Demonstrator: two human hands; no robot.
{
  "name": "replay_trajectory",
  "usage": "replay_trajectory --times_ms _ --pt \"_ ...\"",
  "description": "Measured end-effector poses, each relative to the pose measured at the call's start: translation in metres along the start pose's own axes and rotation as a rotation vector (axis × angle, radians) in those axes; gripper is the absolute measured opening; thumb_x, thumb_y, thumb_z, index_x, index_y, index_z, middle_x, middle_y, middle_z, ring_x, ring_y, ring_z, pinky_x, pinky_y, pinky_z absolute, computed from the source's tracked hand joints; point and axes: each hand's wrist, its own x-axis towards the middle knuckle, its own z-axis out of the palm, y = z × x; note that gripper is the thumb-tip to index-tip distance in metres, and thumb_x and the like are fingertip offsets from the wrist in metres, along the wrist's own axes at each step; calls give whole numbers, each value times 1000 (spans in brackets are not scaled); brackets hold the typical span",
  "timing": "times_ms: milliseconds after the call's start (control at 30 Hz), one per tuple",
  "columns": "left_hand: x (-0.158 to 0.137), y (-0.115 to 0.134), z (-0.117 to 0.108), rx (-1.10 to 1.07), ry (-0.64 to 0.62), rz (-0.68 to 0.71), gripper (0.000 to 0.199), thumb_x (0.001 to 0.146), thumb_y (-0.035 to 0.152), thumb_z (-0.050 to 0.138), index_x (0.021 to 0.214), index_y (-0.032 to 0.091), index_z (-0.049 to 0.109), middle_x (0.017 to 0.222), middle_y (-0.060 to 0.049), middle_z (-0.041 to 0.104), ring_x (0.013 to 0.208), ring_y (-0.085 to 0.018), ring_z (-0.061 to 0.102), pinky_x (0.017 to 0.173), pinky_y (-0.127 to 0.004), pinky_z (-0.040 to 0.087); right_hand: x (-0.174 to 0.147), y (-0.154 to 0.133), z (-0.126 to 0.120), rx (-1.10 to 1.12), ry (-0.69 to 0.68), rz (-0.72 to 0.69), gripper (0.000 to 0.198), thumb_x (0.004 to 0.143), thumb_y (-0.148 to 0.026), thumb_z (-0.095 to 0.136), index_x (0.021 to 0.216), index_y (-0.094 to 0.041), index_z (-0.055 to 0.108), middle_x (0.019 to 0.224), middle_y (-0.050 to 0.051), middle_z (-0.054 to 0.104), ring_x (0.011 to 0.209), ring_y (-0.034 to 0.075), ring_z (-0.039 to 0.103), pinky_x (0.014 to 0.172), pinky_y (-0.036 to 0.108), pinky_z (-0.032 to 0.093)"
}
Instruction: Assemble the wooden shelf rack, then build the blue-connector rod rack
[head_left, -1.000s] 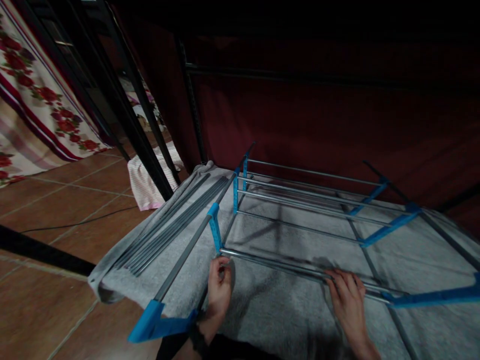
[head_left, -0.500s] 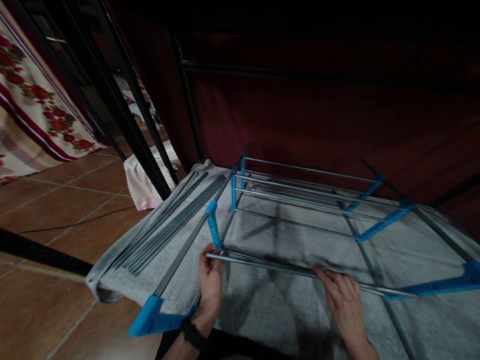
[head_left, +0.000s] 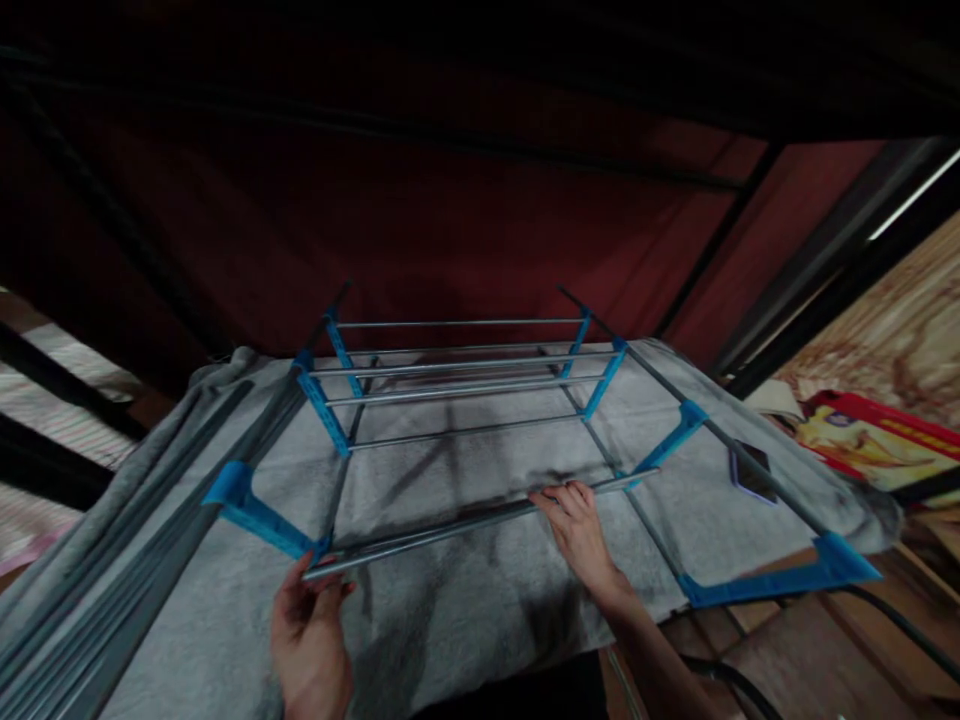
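A metal tube (head_left: 442, 533) lies slanted across the front of a rack made of grey tubes and blue plastic brackets. My left hand (head_left: 311, 635) is pinched around the tube's left end, close to the foot of the left bracket (head_left: 262, 520). Farther right, my right hand (head_left: 576, 535) grips the same tube from above. The tube's right end reaches past the lower end of the right bracket (head_left: 667, 443). Another thin tube runs close behind it. Several crossbars (head_left: 465, 370) join the brackets at the back of the rack.
A grey cloth (head_left: 465, 630) lies under the rack. Several loose tubes (head_left: 142, 560) are at the left. A phone (head_left: 752, 472) rests on the cloth at right, near a red and yellow package (head_left: 877, 440). A dark red curtain (head_left: 450, 230) hangs behind.
My view has swung to the right, bringing the phone and package into sight. Both hands keep hold of the tube, which stays at the front of the rack.
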Motion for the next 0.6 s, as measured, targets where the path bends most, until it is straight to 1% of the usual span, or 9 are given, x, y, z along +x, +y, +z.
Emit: replay_trajectory --times_ms 100,200,267,333,433,600 --pt "1 1 1 -36 14 15 37 76 29 69 113 32 63 95 6 65 81 -14 58 76 -27 56 3 -4 1 42 19 6 45 97 -10 42 131 -31 61 110 5 68 99 20 56 99 41 35" --pt "5 3 0 -143 72 -1 40 70 23 75 108 28 65 91 6 66 78 -10 59 71 -19 53 6 -10 4 72 28 -8 42 97 -11 44 129 -30 62 106 5 68 97 20 57 99 42 35" --pt "8 4 -2 -183 99 -15 44 67 19 76 109 28 65 89 6 67 77 -8 60 70 -17 52 8 -14 7 84 29 -22 40 96 -11 46 128 -29 63 105 5 68 97 19 57 100 42 35" --pt "9 5 -3 -181 101 -23 48 66 18 77 112 29 65 89 6 67 76 -8 60 70 -17 52 10 -16 9 87 31 -26 40 96 -10 46 126 -29 64 106 4 68 97 19 57 101 42 34" --pt "8 7 -2 -148 103 -39 49 68 20 77 115 30 64 89 6 67 75 -9 60 70 -18 51 13 -15 12 83 36 -18 40 95 -9 46 125 -29 64 106 4 68 98 19 58 102 43 34" --pt "2 7 1 -147 87 -51 50 67 20 76 115 30 64 87 6 65 77 -10 59 72 -21 52 10 -8 15 79 20 -11 41 95 -8 46 125 -29 64 106 4 69 98 18 59 105 44 33"
